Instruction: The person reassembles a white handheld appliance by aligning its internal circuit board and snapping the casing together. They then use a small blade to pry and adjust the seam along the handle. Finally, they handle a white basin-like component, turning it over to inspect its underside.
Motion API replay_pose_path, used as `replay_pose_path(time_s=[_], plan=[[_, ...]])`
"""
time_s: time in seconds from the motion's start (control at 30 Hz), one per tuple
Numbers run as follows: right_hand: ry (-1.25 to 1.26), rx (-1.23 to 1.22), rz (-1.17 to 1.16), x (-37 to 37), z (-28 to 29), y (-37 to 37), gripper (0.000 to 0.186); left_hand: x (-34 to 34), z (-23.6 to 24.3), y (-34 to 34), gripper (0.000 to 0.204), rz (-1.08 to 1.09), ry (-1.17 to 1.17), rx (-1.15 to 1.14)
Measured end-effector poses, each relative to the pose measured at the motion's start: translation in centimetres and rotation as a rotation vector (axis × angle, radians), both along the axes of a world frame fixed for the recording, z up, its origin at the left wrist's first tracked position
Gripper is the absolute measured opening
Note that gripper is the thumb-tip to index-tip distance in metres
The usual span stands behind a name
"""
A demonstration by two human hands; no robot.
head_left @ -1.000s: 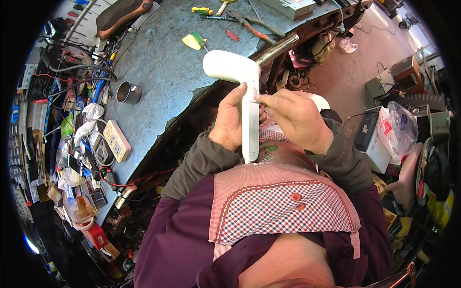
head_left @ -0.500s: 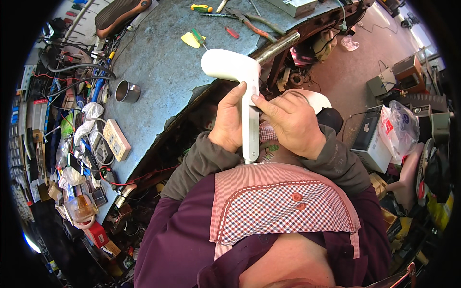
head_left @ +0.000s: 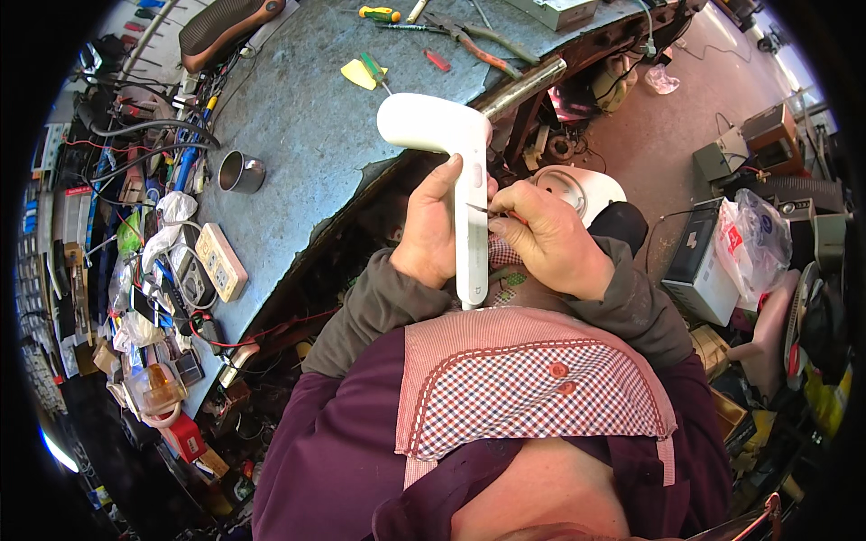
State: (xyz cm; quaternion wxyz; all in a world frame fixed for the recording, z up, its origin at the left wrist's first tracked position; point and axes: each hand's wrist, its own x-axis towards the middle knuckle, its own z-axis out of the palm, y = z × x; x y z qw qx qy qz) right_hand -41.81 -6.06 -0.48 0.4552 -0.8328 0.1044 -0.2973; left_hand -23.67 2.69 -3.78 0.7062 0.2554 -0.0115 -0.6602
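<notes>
A white L-shaped handheld appliance (head_left: pixel 471 243) with a long slim handle and a rounded head stands out in front of my apron. My left hand (head_left: pixel 428 221) grips the handle from its left side, the thumb lying along it just below the bend. On the other side my right hand (head_left: pixel 555 239) pinches a thin dark pointed tool (head_left: pixel 478 209), whose tip touches the handle below a small button. A bit of red shows between those fingers; the tool's exact kind is hidden. Behind my right hand lies a white rounded part (head_left: pixel 586 191) with a circular recess.
A worn blue workbench (head_left: pixel 307 117) bears a metal cup (head_left: pixel 241 171), a green-handled screwdriver (head_left: pixel 372 68), pliers (head_left: pixel 487 52) and a socket strip (head_left: pixel 221 261). Cables and small parts crowd its left side. Boxes and plastic bags (head_left: pixel 753 234) stand on the floor at right.
My right hand's extended index finger has drawn back from the handle and curled into a pinch. The thin tool's tip now shows against the handle. My left hand keeps its hold.
</notes>
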Motion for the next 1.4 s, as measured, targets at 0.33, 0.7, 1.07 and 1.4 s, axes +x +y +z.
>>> replay_pose_path(time_s=[0.33,0.7,1.07,1.4], plan=[[-0.029,0.005,-0.155,0.5,1.0,-1.0,0.018,-0.3,1.6,4.3,0.069,-0.117,-0.031,-0.193],[0.153,-0.485,-0.129,1.6,4.0,-0.1,0.021,-1.9,1.5,4.0,0.056,-0.066,-0.278,-0.155],[0.178,-0.652,-0.189,2.2,4.3,0.1,0.024,-1.8,1.1,3.8,0.046,-0.066,-0.299,-0.130],[0.145,-0.528,-0.138,2.5,3.9,0.1,0.029,-1.2,1.4,4.0,0.049,-0.091,-0.233,-0.145]])
